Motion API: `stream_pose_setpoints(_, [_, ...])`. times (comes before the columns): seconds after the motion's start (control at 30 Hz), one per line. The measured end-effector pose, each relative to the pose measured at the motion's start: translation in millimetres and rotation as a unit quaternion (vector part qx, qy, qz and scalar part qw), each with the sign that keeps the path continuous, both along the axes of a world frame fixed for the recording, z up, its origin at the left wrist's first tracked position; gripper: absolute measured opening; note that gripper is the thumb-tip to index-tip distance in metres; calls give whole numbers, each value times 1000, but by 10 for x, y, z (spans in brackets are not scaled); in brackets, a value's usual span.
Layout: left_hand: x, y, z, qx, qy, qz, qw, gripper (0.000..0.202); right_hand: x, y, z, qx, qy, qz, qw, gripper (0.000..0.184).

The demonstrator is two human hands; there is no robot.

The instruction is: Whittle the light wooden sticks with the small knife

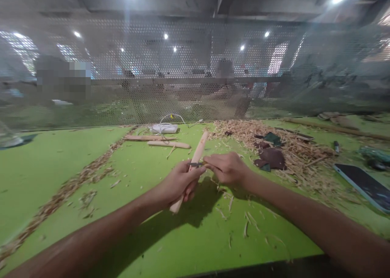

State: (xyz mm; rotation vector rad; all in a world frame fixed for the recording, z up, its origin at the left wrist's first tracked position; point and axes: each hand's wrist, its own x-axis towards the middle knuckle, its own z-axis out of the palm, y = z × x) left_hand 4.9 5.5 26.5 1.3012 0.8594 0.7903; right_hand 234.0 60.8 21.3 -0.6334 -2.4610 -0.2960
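Observation:
My left hand (179,181) is wrapped round a long pale wooden stick (199,149) that slants up and away over the green table (45,168). The stick's lower end pokes out below the fist. My right hand (226,167) is closed on a small knife, whose grey blade (196,164) lies across the stick just above my left thumb. Loose wood shavings (234,211) are scattered on the table under and in front of both hands.
A big heap of shavings (274,142) with dark leather scraps (272,157) lies to the right. A phone (364,185) rests at the far right. Two more carved sticks (169,144) and a white cable (164,128) lie behind. A perforated mesh screen (195,67) walls the table's far side.

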Motion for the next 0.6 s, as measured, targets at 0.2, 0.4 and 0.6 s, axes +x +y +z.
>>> stream_pose_setpoints(0.2, [-17, 31, -9, 1, -10, -8, 1000, 37, -31, -18, -3, 8, -23, -14, 1000, 22])
stream_pose_setpoints(0.4, [-25, -76, 14, -4, 19, -26, 999, 37, 135, 147, 73, -33, 23, -49, 998, 36])
stream_pose_setpoints(0.6, [-31, -142, 33, 12, 55, -42, 998, 36, 667, 486, 283, -48, 193, -180, 963, 35])
